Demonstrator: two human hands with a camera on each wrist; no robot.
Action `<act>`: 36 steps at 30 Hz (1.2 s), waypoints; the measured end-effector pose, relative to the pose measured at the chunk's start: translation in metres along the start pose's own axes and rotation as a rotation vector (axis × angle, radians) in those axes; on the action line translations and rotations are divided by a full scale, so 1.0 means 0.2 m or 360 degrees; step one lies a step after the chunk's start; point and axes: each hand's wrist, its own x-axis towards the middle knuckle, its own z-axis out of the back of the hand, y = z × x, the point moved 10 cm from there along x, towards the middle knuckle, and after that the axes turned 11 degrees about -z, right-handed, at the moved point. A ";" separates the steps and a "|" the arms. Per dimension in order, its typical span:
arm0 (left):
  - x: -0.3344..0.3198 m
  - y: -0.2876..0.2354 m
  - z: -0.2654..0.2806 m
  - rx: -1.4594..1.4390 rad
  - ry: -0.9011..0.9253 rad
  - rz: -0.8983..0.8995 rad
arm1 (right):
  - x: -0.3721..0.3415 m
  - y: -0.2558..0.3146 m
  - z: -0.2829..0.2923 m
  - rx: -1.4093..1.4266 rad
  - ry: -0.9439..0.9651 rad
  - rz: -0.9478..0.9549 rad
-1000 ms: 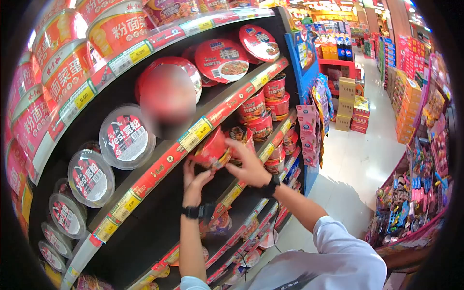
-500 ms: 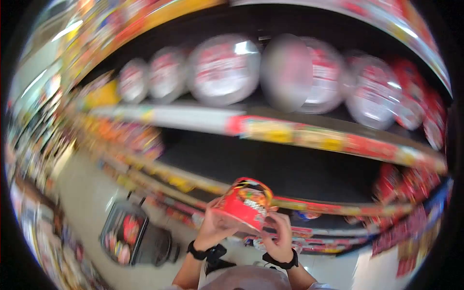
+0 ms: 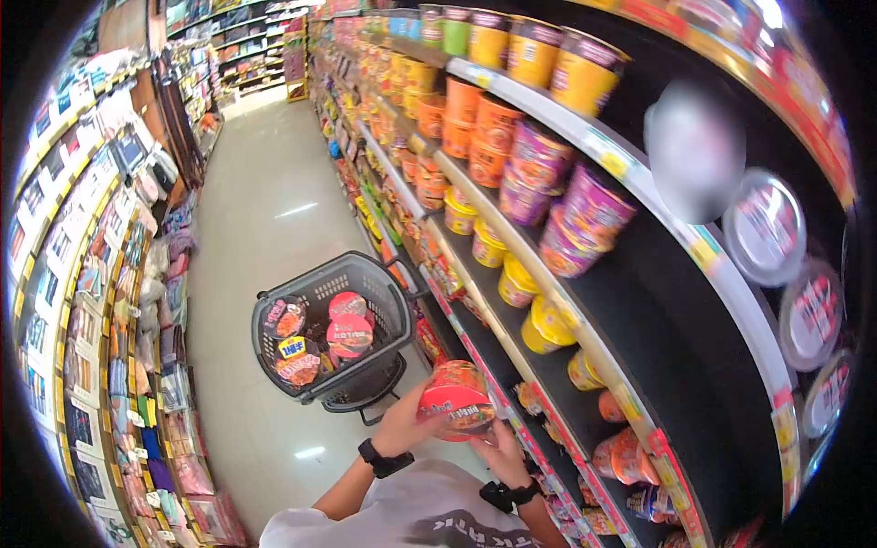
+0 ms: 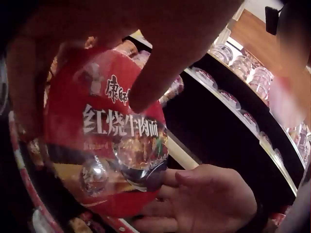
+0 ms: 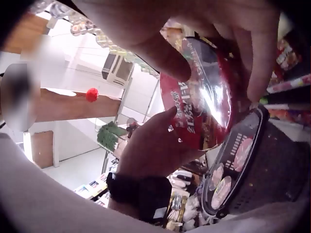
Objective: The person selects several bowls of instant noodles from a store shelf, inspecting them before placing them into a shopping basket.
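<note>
Both hands hold a red instant noodle bowl [image 3: 454, 399] in front of the body, its printed lid tilted up. My left hand [image 3: 402, 426] grips its left side, with the thumb over the lid in the left wrist view. At the lower right edge, my right hand [image 3: 502, 457] holds the bowl with thumb and fingers around it, as the right wrist view shows. Ahead and to the left stands a dark grey shopping basket [image 3: 388, 315]. Inside it lie several noodle bowls, among them a pink-red-lidded bowl [image 3: 350, 336] and a dark-lidded bowl [image 3: 285, 317].
Along the right runs a shelf unit [image 3: 630, 365] with yellow noodle cups [image 3: 548, 326], purple cups [image 3: 589, 219] and clear-lidded bowls [image 3: 766, 228]. The tiled aisle floor [image 3: 247, 210] stretches ahead. Packaged goods [image 3: 91, 338] line the left side.
The view has swung left from the noodle shelf to the aisle and basket. The bowl has come away from the shelf in both hands, its lid now facing up.
</note>
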 end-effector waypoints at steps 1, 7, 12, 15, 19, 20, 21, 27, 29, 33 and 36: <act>0.02 0.08 0.12 0.0045 -0.0065 -0.0007 | 0.11 0.02 -0.09 -0.0085 0.0077 -0.0048; 0.12 0.69 0.66 -0.0364 -0.0469 0.0155 | 0.88 -0.03 -0.50 0.0253 0.0278 -0.0098; 0.27 1.20 1.07 -0.0118 -0.0705 0.0280 | 1.50 -0.05 -0.82 0.0282 0.0365 -0.0185; 0.34 1.32 1.31 0.0073 -0.0860 0.0328 | 1.75 0.05 -1.00 0.0279 0.0379 -0.0284; 0.43 1.63 1.49 0.0067 -0.1022 0.0293 | 2.04 -0.05 -1.16 0.0225 0.0327 -0.0518; 0.43 1.73 1.50 0.0037 -0.1012 0.0382 | 2.09 -0.10 -1.19 0.0205 0.0334 -0.0599; 0.42 1.84 1.50 0.0009 -0.0996 0.0475 | 2.12 -0.17 -1.21 0.0191 0.0339 -0.0683; 0.17 2.21 1.58 0.0008 -0.1106 0.0739 | 1.95 -0.34 -1.09 -0.0312 0.0495 -0.0750; 0.10 2.11 1.56 -0.0051 -0.0981 0.0756 | 1.71 -0.37 -1.00 -0.0221 0.0637 -0.0911; -0.04 1.92 1.30 -0.0251 -0.0746 0.0754 | 1.25 -0.81 -0.50 -0.0039 0.0467 -0.1163; -0.01 1.62 0.96 0.0018 -0.0102 0.0758 | 0.87 -1.48 0.08 -0.0753 0.0150 -0.1139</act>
